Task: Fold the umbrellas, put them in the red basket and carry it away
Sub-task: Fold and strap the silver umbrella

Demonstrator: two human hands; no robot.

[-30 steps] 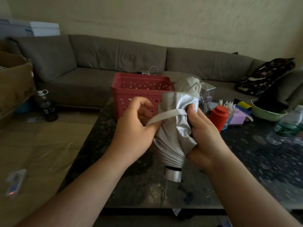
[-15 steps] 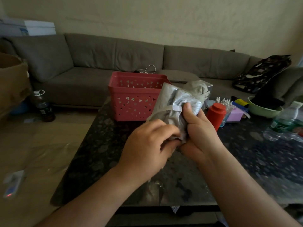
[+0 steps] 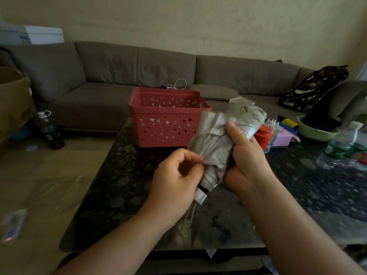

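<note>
My right hand (image 3: 245, 155) gripping the grey umbrella (image 3: 218, 139), my left hand (image 3: 176, 179) pinching its fabric, red basket (image 3: 166, 118) behind on the table (image 3: 119, 175)

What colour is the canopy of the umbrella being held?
Silvery grey, shown in the head view: the umbrella held by the right hand.

The umbrella (image 3: 218, 143) sits between the left hand (image 3: 176, 179) and right hand (image 3: 246, 157), above the table (image 3: 123, 175). Behind it on the table stands the basket (image 3: 166, 118), with a canister (image 3: 263, 135) to its right. The sofa (image 3: 119, 76) runs behind the table.
</note>
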